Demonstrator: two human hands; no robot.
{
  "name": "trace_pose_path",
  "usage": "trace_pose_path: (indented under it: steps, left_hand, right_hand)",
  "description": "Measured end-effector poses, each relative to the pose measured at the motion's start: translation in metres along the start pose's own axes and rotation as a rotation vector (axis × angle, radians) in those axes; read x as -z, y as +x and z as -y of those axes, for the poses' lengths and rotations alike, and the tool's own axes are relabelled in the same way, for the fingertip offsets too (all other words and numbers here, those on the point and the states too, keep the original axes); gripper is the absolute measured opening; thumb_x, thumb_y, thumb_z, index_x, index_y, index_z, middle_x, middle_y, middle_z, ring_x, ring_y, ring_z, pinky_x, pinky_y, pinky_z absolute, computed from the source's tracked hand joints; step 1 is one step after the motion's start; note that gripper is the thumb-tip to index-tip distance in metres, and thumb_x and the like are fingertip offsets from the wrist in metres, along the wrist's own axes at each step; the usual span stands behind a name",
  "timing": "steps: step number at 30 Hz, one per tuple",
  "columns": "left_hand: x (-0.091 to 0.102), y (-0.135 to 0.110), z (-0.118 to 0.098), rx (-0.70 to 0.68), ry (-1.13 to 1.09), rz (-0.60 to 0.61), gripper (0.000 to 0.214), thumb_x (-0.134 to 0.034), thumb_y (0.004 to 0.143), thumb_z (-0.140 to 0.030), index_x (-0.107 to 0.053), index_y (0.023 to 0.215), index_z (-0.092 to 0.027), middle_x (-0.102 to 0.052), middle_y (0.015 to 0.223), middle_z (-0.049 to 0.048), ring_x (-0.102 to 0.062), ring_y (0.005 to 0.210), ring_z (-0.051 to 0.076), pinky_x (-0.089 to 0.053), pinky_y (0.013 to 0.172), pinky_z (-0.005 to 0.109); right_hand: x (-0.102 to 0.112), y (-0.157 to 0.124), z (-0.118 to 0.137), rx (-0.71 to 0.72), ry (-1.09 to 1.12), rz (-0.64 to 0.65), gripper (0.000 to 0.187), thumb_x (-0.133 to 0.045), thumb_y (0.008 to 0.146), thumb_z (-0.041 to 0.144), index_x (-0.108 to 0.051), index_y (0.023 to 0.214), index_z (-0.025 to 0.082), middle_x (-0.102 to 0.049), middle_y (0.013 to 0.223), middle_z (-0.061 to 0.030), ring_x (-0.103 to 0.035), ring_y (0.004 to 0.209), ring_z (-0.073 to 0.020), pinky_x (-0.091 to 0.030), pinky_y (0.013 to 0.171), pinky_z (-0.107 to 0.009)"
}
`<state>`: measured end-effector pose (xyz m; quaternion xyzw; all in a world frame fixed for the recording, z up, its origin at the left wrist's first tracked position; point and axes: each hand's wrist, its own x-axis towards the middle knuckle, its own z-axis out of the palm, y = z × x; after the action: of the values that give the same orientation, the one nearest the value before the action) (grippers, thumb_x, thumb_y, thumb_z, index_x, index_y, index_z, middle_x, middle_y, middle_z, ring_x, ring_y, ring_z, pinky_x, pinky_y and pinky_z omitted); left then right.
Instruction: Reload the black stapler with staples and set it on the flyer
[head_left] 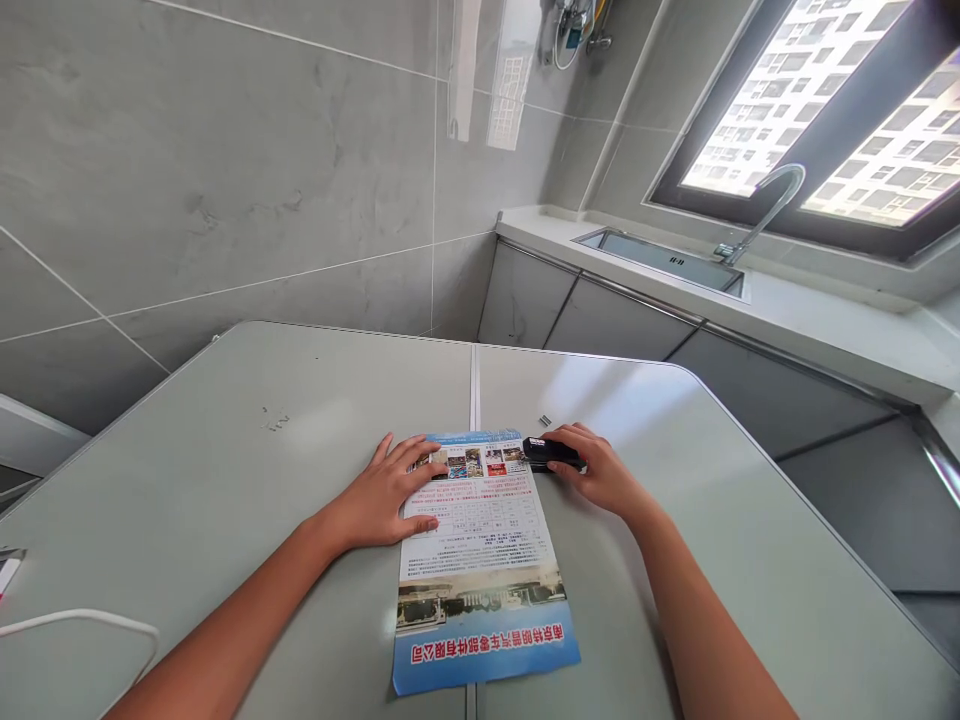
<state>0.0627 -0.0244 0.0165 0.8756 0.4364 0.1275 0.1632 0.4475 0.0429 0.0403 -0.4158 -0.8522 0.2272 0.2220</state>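
A printed flyer (480, 560) with blue bands, small photos and upside-down text lies on the table in front of me. My left hand (386, 495) rests flat on its upper left edge, fingers spread. In my right hand (592, 465) is a black stapler (551, 453), gripped between thumb and fingers. The stapler's front end meets the flyer's upper right edge; whether paper sits between its jaws I cannot make out. Just beyond the stapler lies a short strip of staples (545, 420).
The grey folding table (360, 375) has a seam down its middle. Small staple-like bits (275, 420) are scattered at its far left. A white cable (82, 615) runs along the left edge. Beyond stand a counter with a sink (660, 258), a curved tap (772, 205) and a window.
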Motion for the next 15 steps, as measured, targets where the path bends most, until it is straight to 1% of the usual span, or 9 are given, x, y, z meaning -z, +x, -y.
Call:
trace_pose_path:
  steps: [3,5,7,9,12,15]
  left_hand:
    - [0.001,0.0,-0.001,0.005,-0.009,0.001,0.067,-0.075,0.084,-0.053,-0.053,0.144,-0.034,-0.042,0.16,0.0114,-0.032,0.151,0.041,-0.012,0.121,0.074]
    - [0.001,0.001,-0.002,0.004,-0.013,0.009,0.066,-0.075,0.084,-0.053,-0.054,0.143,-0.034,-0.043,0.159,0.0116,-0.032,0.151,0.042,-0.012,0.121,0.075]
    - [0.002,0.001,-0.003,-0.013,-0.021,0.013,0.065,-0.076,0.084,-0.053,-0.055,0.142,-0.034,-0.045,0.158,0.0116,-0.033,0.15,0.041,-0.011,0.121,0.075]
    - [0.002,0.0,-0.004,-0.036,-0.029,0.01,0.064,-0.077,0.083,-0.052,-0.057,0.141,-0.034,-0.047,0.156,0.0111,-0.034,0.15,0.041,-0.01,0.121,0.074]
    - [0.003,0.0,-0.005,-0.042,-0.03,0.006,0.063,-0.077,0.083,-0.052,-0.057,0.14,-0.034,-0.047,0.156,0.0108,-0.035,0.15,0.04,-0.011,0.122,0.074]
    - [0.004,0.0,-0.006,-0.034,-0.026,0.011,0.065,-0.077,0.083,-0.053,-0.056,0.141,-0.034,-0.047,0.155,0.0119,-0.034,0.15,0.041,-0.012,0.121,0.074]
  right_hand:
    - [-0.001,0.0,0.002,-0.044,-0.016,-0.01,0.026,-0.058,0.096,0.031,-0.064,0.121,0.025,-0.07,0.109,-0.0086,-0.059,0.098,-0.0271,-0.05,0.085,-0.043]
    - [-0.002,0.0,0.004,-0.066,-0.012,-0.034,0.032,-0.063,0.094,0.036,-0.062,0.123,0.025,-0.069,0.11,-0.0082,-0.06,0.098,-0.0264,-0.051,0.086,-0.042]
    - [-0.006,0.0,0.006,-0.089,-0.011,-0.067,0.038,-0.071,0.088,0.039,-0.062,0.122,0.025,-0.068,0.108,-0.0073,-0.062,0.095,-0.0251,-0.052,0.084,-0.041]
    - [-0.008,0.001,0.008,-0.104,0.001,-0.073,0.033,-0.074,0.085,0.036,-0.065,0.114,0.025,-0.068,0.102,-0.0057,-0.063,0.088,-0.0229,-0.052,0.081,-0.038]
    - [-0.01,0.001,0.011,-0.066,0.059,0.02,0.02,-0.072,0.085,0.031,-0.069,0.105,0.025,-0.068,0.097,-0.0042,-0.064,0.083,-0.0202,-0.052,0.078,-0.034]
    - [-0.009,0.001,0.015,-0.047,0.056,0.052,0.02,-0.071,0.088,0.029,-0.07,0.108,0.025,-0.067,0.097,-0.0046,-0.064,0.084,-0.0202,-0.052,0.079,-0.034]
